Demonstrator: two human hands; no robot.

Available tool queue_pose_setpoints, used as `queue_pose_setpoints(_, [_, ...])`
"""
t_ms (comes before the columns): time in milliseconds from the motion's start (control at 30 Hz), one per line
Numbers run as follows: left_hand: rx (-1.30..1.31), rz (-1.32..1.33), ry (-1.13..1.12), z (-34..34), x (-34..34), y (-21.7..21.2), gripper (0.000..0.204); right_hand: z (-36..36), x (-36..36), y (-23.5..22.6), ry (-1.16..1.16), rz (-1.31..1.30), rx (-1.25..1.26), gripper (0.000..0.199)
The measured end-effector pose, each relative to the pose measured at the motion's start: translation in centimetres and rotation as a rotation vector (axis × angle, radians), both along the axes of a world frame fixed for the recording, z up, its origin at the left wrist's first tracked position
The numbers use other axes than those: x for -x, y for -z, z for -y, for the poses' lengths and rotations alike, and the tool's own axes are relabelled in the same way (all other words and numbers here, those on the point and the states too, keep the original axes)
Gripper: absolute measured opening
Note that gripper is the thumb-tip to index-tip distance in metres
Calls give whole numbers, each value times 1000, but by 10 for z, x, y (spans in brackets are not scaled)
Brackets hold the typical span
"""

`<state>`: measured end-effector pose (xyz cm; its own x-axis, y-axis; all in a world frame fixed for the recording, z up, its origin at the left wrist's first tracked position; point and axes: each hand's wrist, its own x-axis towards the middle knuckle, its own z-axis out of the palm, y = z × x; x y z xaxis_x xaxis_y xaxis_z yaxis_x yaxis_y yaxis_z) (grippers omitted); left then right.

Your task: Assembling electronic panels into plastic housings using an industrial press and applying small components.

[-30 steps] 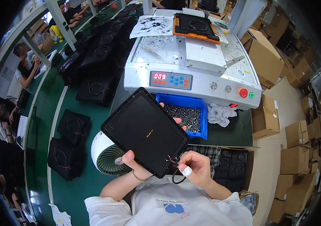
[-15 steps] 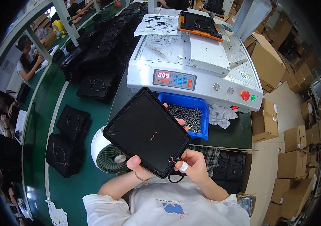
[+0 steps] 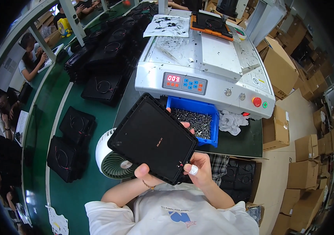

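A flat black square plastic cover [image 3: 147, 137] is held tilted in front of my chest, its smooth face up. My left hand [image 3: 146, 174] grips it from beneath: the thumb lies on the near edge, and fingertips show past the far right edge. At the cover's near right corner a short red-and-black cable [image 3: 181, 165] comes through a small hole. My right hand [image 3: 200, 170], with white tape round the thumb, is closed in a pinch on that cable against the corner. The cover hides most of my left fingers and the rest of the cable.
Beyond the cover stands a white machine [image 3: 214, 84] with a control panel and an orange fixture [image 3: 211, 26] on top. A blue bin [image 3: 215, 129] of small metal nuts sits under its front. Stacked black covers [image 3: 102, 88] and a fan [image 3: 112, 156] are at left; cartons [image 3: 304, 172] at right.
My right hand has shifted slightly at the cover's corner, and the cable loop that hung below it is now out of sight. My left hand keeps its grip; the view has shifted slightly.
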<state>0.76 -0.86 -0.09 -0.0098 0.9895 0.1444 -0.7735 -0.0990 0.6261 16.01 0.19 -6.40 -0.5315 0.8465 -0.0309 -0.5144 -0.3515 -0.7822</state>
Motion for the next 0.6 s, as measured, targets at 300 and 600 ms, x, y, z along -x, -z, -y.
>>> queue_pose_setpoints(300, [-82,32,-8,1,-1,10,127,-4,-2,2,-25,98,-9,13])
queue_pose_setpoints(600, [-93,71,-180,17,22,-16,120,-13,9,-16,-51,0,-192,49])
